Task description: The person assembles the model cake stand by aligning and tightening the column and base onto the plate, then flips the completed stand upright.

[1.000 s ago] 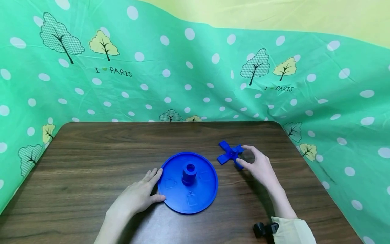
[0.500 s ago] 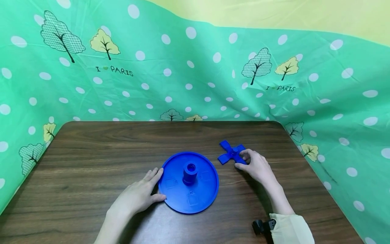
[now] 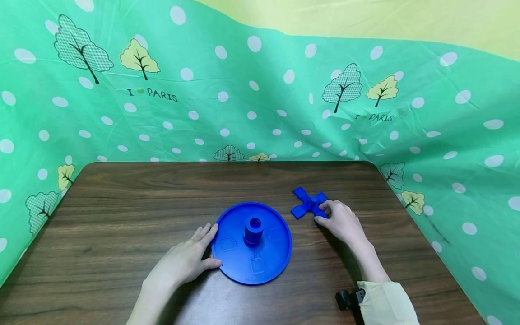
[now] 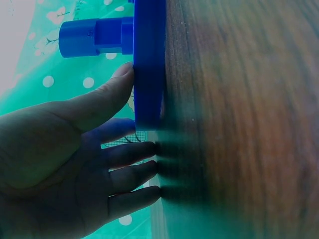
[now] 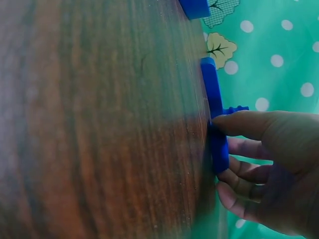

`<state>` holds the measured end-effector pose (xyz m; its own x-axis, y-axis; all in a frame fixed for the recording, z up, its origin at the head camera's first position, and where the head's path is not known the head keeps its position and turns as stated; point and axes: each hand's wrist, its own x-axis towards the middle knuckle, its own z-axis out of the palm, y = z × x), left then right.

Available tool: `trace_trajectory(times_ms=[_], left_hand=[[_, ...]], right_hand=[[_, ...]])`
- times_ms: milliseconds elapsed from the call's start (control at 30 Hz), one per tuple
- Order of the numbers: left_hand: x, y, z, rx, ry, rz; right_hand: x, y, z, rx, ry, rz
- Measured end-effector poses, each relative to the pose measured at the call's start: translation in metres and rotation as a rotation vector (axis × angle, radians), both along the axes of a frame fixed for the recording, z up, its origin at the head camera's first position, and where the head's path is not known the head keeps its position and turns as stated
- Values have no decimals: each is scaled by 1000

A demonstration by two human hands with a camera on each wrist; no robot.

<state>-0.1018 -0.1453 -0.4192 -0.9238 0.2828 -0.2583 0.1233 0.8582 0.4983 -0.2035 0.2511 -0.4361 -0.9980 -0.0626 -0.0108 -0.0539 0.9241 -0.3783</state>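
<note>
A round blue plastic disc (image 3: 231,225) with a raised rim lies on the table, and a hollow blue post (image 3: 253,235) stands upright at its centre. My left hand (image 3: 183,261) rests against the disc's left edge; its fingers are straight, with the thumb on the rim. Farther back on the right lies a blue four-armed cross-shaped piece (image 3: 304,205), with a small peg sticking up from its middle. My right hand (image 3: 345,220) pinches its near right arm between thumb and fingers. In the right wrist view, that cross-shaped piece (image 5: 211,84) shows edge-on at the tabletop, partly behind the thumb.
The dark wood-grain table (image 3: 122,216) has its back edge against a green dotted cloth (image 3: 252,99). A black wrist camera (image 3: 349,299) sits at the right sleeve, low over the table.
My right hand has closed its thumb and fingers onto the near right arm of the cross-shaped piece, from a wider grasp a second ago. The left hand and disc keep their place.
</note>
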Motion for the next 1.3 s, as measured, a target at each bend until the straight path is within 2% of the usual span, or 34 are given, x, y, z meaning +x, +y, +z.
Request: trace_trajectory(times_ms=[300, 600, 867, 1100, 1300], left_hand=[[-1, 0, 0, -4, -4, 2], [0, 0, 0, -8, -3, 0], [0, 0, 0, -9, -5, 2], [0, 0, 0, 0, -7, 2], [0, 0, 0, -5, -5, -1]], right_hand=[[0, 2, 2, -7, 77, -33], [0, 1, 4, -107, 270, -34], [-4, -5, 12, -186, 374, -41], [-11, -15, 21, -273, 460, -148], [-15, -21, 25, -398, 479, -241]])
